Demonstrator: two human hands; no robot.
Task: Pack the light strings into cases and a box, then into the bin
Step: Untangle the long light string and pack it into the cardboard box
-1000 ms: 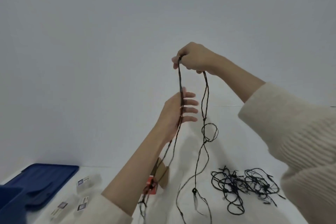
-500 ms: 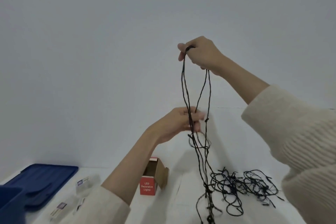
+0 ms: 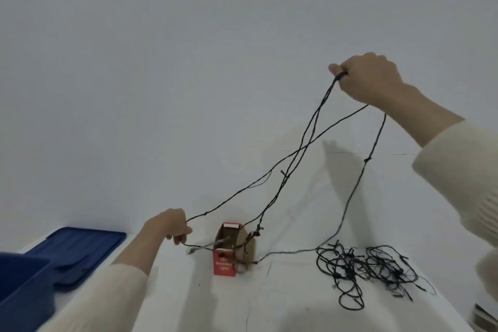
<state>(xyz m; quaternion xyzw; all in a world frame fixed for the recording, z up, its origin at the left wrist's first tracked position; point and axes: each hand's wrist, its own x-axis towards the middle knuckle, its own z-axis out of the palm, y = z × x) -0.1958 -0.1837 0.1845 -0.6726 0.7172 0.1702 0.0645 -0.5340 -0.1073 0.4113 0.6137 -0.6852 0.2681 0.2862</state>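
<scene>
Up high in the head view, the right hand (image 3: 369, 78) is raised, its fingers (image 3: 335, 69) pinching gathered loops of a black light string (image 3: 304, 140). One strand slopes down to the left hand (image 3: 169, 226), held low near the far edge of the surface (image 3: 188, 299), with curled fingers gripping it. Other strands drop over an open red box (image 3: 231, 250) standing near that far edge. The rest of the string lies tangled toward the right edge. A blue bin (image 3: 21, 283) and lid (image 3: 80, 245) sit at the left edge.
</scene>
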